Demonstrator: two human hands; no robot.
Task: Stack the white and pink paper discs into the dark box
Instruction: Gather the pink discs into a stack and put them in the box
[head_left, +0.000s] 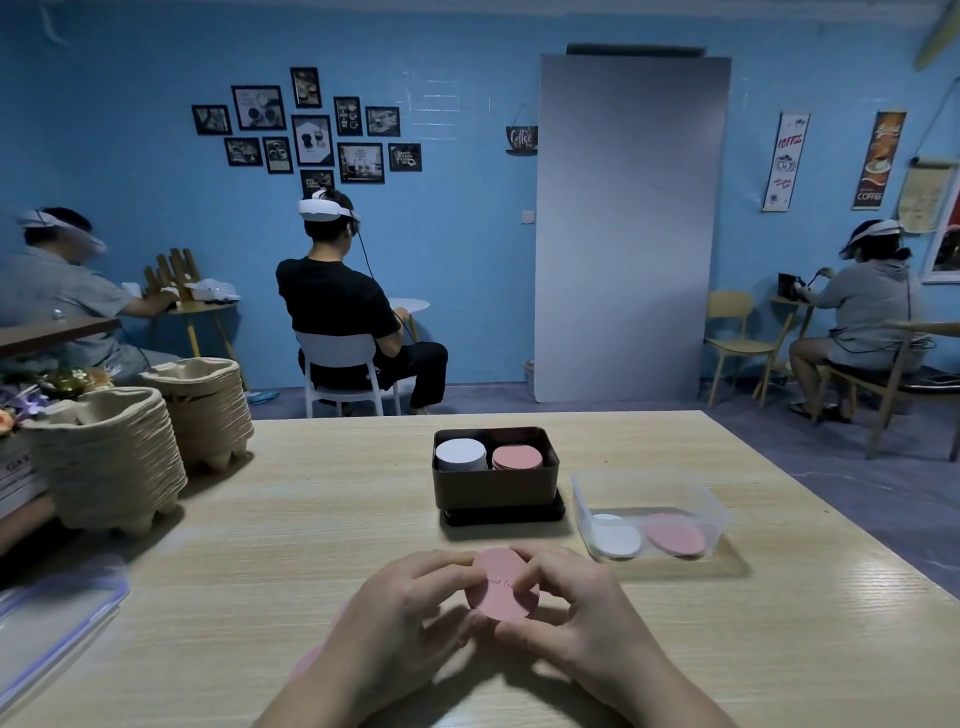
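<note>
On the far wall, a narrow white banner (788, 162) reads "COFFEE" in red, and a brown banner (879, 159) beside it reads "COFFEE" near its foot. A small hanging sign (521, 138) says "Coffee". The print in the framed pictures (310, 129) is too small to read.

The left hand (410, 608) and right hand (571, 618) meet low over the tabletop (311, 519), fingertips of both pinching the held pink disc (501, 587). It is tilted up towards the camera. A faint mark crosses its face, illegible, and whether it is one disc or a few pressed together cannot be told.

Beyond the hands stands the dark box (496, 488), resting on a black lid (504, 515). Inside it are a white stack (461, 453) on the left and a pink stack (517, 458) on the right. Just right of it, a clear tub (649, 483) holds a white disc (618, 535) and a pink disc (675, 532) lying side by side.

At the left edge sit two piles of pulp trays (109, 457), and a clear lid with a blue rim (52, 623) is partly cut off by the frame. Three people in headsets sit at small tables behind, near a grey panel (628, 228) leaning on the wall.
</note>
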